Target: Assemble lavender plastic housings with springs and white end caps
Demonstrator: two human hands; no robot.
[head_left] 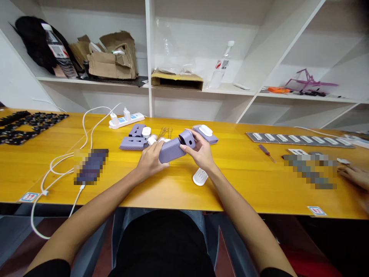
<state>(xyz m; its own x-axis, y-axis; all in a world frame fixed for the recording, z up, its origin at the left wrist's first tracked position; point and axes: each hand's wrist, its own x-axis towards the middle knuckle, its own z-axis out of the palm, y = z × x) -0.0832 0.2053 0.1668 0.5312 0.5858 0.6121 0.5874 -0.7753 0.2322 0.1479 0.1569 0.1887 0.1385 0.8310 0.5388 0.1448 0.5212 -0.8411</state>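
The left hand is wrapped around a purple case, its fingers over the far side and its thumb below, so the grip is only as wide as the case. The right hand pinches a purple cap at the case's right end, thumb on the near side and fingers curled behind; the cap sits tilted, with a dark opening showing between it and the case. Whether the two are joined there, I cannot tell. Both are held up over the middle of the yellow table, the case slanting up toward the right

Below the right wrist lies a white slotted piece, apart from both hands. Just beyond the left hand are two purple shells, a white socket piece and some springs. Behind the right hand, a white oval piece rests on another purple shell. Farther right lie a screwdriver and, at the edge, another person's hand, whose grip I cannot make out
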